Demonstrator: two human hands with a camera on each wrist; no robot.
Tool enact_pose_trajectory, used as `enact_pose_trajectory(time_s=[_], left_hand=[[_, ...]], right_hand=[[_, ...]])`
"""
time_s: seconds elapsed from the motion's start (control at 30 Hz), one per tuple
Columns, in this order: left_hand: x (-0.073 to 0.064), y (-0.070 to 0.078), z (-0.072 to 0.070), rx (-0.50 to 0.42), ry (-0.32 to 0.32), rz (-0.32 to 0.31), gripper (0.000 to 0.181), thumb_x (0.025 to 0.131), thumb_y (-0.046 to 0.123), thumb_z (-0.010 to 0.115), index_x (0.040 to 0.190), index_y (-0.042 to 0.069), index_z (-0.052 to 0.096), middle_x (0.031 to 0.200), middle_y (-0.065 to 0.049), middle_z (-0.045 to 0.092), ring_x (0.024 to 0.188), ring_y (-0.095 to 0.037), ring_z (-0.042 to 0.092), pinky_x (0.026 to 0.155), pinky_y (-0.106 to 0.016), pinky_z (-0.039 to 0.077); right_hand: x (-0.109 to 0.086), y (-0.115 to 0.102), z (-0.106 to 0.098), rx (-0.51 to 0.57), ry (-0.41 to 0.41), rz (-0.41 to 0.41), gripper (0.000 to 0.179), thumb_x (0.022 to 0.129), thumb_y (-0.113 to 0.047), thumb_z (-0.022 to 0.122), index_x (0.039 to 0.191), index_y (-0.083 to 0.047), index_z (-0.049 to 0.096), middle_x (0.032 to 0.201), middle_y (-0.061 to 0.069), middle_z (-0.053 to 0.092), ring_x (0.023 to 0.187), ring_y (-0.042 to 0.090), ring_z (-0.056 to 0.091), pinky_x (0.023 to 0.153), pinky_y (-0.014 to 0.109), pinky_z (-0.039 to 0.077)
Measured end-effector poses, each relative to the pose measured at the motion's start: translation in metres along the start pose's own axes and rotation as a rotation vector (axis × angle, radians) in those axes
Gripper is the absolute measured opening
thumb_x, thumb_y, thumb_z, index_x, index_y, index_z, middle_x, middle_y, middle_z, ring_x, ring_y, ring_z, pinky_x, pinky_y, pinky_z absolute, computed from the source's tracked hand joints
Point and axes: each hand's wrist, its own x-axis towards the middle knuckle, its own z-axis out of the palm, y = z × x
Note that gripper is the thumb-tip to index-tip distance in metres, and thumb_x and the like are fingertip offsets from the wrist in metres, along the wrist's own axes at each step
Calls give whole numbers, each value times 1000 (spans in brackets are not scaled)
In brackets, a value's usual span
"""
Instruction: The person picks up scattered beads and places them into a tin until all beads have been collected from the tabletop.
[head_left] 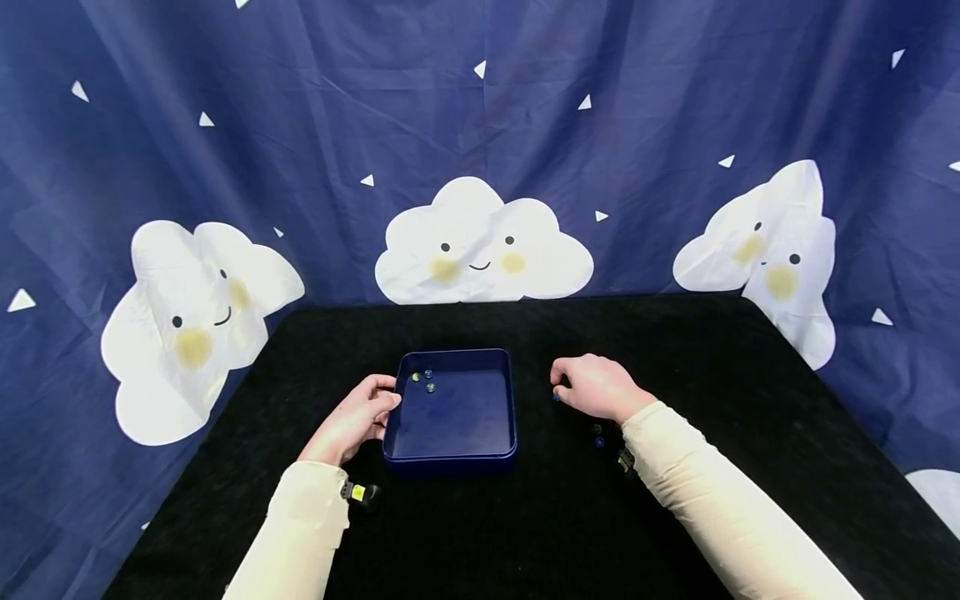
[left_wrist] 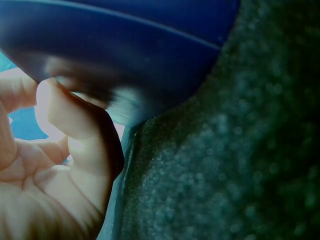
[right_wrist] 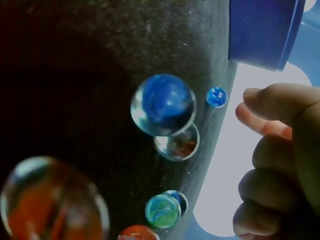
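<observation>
A square blue tray stands on the black cloth with three small marbles inside, near its far left corner. My left hand grips the tray's left side, fingers bent against the outer wall in the left wrist view. To the right of the tray, my right hand reaches down over a blue marble. In the right wrist view that small blue marble lies just beyond the thumb and index finger, which hold nothing; the other fingers are bent.
Two dark marbles lie beside my right wrist. Closer to the right wrist camera are a large blue marble, a clear one, a green one and orange ones. A blue curtain with white clouds hangs behind the table.
</observation>
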Motion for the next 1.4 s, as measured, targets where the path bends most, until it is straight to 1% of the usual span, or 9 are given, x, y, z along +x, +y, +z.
enact_pose_trajectory(time_s=[0.37, 0.53, 0.7, 0.9, 1.13, 1.3, 1.4], left_hand=[[-3, 2, -1, 1, 4, -6, 42, 98, 8, 56, 137, -1, 42, 103, -15, 61, 66, -13, 54, 54, -25, 49], [-3, 4, 0, -9, 4, -6, 42, 97, 7, 55, 137, -1, 42, 104, -16, 61, 65, -13, 54, 53, -25, 49], [-3, 2, 1, -10, 5, -5, 41, 97, 7, 55, 135, -1, 43, 103, -16, 60, 65, -14, 54, 52, -26, 49], [-2, 3, 2, -9, 0, -6, 40, 97, 8, 56, 135, 0, 44, 105, -17, 61, 65, -13, 55, 53, -26, 49], [-3, 4, 1, -12, 1, -6, 41, 97, 8, 56, 135, 0, 43, 105, -18, 60, 66, -14, 55, 53, -26, 49], [-2, 3, 0, -7, -2, -11, 41, 98, 8, 56, 136, 1, 43, 108, -19, 60, 66, -13, 55, 54, -27, 50], [-2, 3, -1, 0, -3, -16, 41, 98, 9, 56, 136, 1, 43, 108, -19, 60, 66, -13, 55, 55, -27, 50]], right_hand=[[3, -4, 9, -19, -62, -7, 9, 85, -25, 74, 93, -26, 69, 93, -2, 71, 83, 24, 67, 68, 47, 53], [3, -4, 9, -21, -80, -4, 11, 83, -21, 75, 91, -25, 69, 92, -3, 70, 81, 22, 66, 68, 46, 53], [2, -3, 9, -17, -90, 7, 15, 80, -20, 76, 91, -25, 68, 92, -3, 70, 81, 22, 66, 67, 46, 53], [-1, -3, 4, 2, -95, 10, 16, 80, -17, 77, 92, -24, 68, 92, -2, 69, 80, 21, 65, 67, 45, 53], [1, -2, 5, -6, -65, -24, 14, 81, -18, 77, 90, -25, 69, 91, -4, 69, 80, 21, 65, 65, 45, 53], [0, -4, 7, 7, 8, -28, 11, 83, -23, 78, 90, -26, 70, 91, -4, 71, 78, 23, 66, 65, 46, 53], [-1, -8, 7, 36, 59, -38, 11, 84, -25, 79, 91, -27, 70, 83, -7, 69, 75, 20, 64, 64, 44, 52]])
